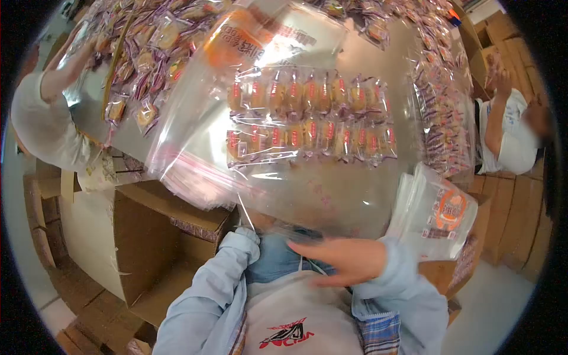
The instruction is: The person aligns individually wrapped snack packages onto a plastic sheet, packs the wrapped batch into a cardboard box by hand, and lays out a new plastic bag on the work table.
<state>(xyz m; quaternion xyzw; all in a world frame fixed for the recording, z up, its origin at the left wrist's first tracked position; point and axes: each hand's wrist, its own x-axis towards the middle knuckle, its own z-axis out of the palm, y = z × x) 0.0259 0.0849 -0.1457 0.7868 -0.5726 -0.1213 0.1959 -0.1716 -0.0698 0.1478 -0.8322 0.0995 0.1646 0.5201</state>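
Left hand (259, 221) mostly behind plastic (269, 198)

Printed marks show on your bags, wrappers and shirt, but none reads clearly.

At four o'clock, your folded clear bag (435, 216) carries a round orange logo flanked by small dark-red characters too small to make out. Toward eleven o'clock, the clear bags (284, 35) lying flat carry orange print and lines of dark-red characters, blurred by glare. Just above centre, toward twelve, the wrapped pieces (310, 89) in two rows each show short red lettering, too small to read. Below those rows, faint pink characters run across the clear plastic (355, 192). At six o'clock, your white shirt (307, 307) bears red lettering beside a black emblem; you can't read it surely.
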